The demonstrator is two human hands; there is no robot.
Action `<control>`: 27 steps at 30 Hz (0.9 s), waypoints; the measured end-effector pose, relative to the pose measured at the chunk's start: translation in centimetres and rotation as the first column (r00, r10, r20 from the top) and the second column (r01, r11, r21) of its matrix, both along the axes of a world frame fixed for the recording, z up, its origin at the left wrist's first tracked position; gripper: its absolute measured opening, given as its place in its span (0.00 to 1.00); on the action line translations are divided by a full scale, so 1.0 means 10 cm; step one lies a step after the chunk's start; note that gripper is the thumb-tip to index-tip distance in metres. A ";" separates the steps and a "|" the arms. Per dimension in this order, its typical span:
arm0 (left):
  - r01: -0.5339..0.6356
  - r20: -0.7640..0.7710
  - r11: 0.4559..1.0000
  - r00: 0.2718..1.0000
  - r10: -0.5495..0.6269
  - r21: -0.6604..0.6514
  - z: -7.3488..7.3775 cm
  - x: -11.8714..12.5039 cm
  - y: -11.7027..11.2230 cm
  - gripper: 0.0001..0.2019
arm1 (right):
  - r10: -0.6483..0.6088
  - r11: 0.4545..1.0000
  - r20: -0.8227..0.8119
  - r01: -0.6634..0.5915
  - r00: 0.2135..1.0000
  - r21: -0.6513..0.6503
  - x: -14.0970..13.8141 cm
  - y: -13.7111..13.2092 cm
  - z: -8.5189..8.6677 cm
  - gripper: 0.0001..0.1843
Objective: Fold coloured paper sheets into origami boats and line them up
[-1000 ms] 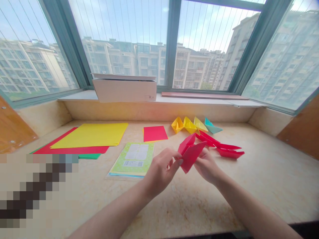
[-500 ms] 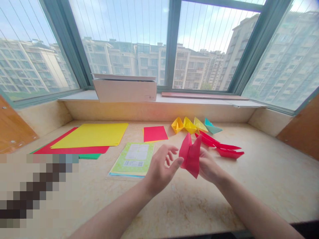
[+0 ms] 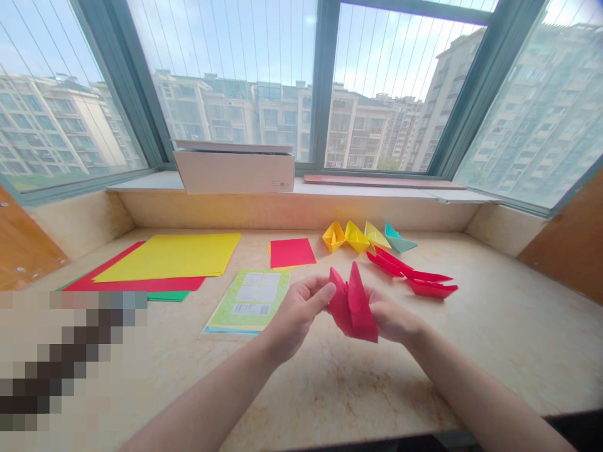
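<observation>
A folded red paper piece point(image 3: 354, 307) is held above the stone ledge between both hands. My left hand point(image 3: 296, 314) pinches its left flap with thumb and fingers. My right hand point(image 3: 392, 319) grips its right side from behind, partly hidden by the paper. Beyond them lie two finished red paper boats point(image 3: 414, 279), and further back a row of three yellow boats point(image 3: 355, 236) and one teal boat point(image 3: 398, 239).
A red square sheet point(image 3: 291, 252) lies mid-ledge. Large yellow sheets point(image 3: 174, 254) rest on red and green ones at left. A green paper pack point(image 3: 249, 300) lies near my left hand. A white box point(image 3: 235, 167) sits on the windowsill. A blurred patch covers the lower left.
My left hand let go of the red piece, opened briefly, then pinched its left flap again. The piece turned upright and dropped slightly lower.
</observation>
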State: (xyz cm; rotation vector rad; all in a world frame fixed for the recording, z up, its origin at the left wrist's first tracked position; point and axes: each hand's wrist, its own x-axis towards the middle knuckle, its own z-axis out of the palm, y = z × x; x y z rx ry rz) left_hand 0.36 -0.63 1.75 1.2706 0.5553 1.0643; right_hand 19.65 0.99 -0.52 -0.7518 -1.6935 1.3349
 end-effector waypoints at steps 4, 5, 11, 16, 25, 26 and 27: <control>0.012 0.020 1.000 1.000 -0.012 -0.015 0.01 -0.01 -0.02 0.15 | 0.198 0.966 0.009 -0.194 0.980 -0.169 0.01 -0.01 0.03 0.15; 0.008 0.015 1.000 1.000 -0.008 -0.014 0.01 0.00 -0.02 0.15 | 0.209 0.962 0.007 -0.204 0.978 -0.179 0.01 -0.02 0.05 0.15; -0.104 -0.024 0.995 0.994 0.104 0.004 0.00 0.02 -0.03 0.13 | 0.242 0.950 0.001 -0.236 0.970 -0.206 0.02 -0.03 0.10 0.13; -0.452 -0.176 0.827 0.832 0.526 0.335 0.03 -0.05 0.00 0.12 | 0.160 0.975 -0.011 -0.160 0.987 -0.154 0.04 0.01 0.08 0.13; -0.273 -0.256 0.654 0.762 0.595 0.705 0.01 -0.07 -0.05 0.05 | -0.263 0.922 0.155 0.200 0.952 0.332 0.00 0.05 0.00 0.07; -0.266 -0.248 0.642 0.765 0.594 0.719 0.00 -0.07 -0.04 0.05 | -0.303 0.892 0.165 0.218 0.939 0.397 -0.01 0.05 -0.01 0.07; -0.260 -0.241 0.634 0.770 0.592 0.728 0.00 -0.07 -0.04 0.06 | -0.329 0.865 0.174 0.222 0.928 0.451 0.00 0.05 -0.02 0.07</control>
